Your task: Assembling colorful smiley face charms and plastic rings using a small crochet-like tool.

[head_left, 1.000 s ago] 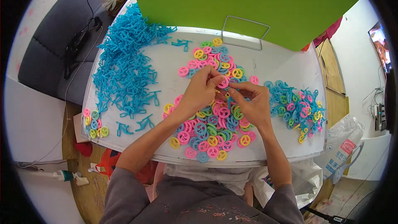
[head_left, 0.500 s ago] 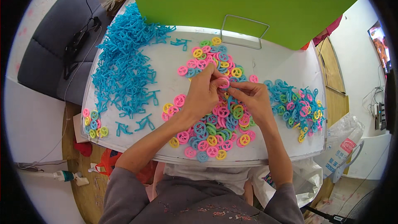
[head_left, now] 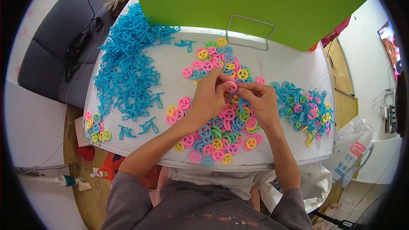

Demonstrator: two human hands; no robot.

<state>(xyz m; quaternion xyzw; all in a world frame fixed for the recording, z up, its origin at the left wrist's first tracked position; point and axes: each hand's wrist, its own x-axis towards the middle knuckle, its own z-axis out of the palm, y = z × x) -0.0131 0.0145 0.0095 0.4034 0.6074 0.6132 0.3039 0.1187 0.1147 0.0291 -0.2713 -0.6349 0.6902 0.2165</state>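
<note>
Over the middle of the table (head_left: 294, 66) my two hands meet. My left hand (head_left: 208, 98) pinches a small pink plastic wheel (head_left: 231, 86) between thumb and fingers. Against that wheel, my right hand (head_left: 263, 102) closes its fingertips on a blue plastic frame piece (head_left: 241, 102), partly hidden by the fingers. Beneath both hands spreads a heap of loose spoked wheels (head_left: 218, 144) in pink, yellow, green and blue. To the left lies a large pile of blue frame pieces (head_left: 132, 66). At the right rests a pile of blue pieces with wheels among them (head_left: 304, 111).
A big green panel (head_left: 251, 4) stands along the far edge, with a metal wire loop (head_left: 268, 38) in front. Several wheels (head_left: 97, 127) sit at the table's left corner. A grey sofa (head_left: 47, 55) is beyond the left side. Plastic bags (head_left: 317, 183) hang by the near right edge.
My right hand's fingers have shifted slightly, and more of the blue frame piece shows below them. The pink wheel stays in my left hand, almost in the same place.
</note>
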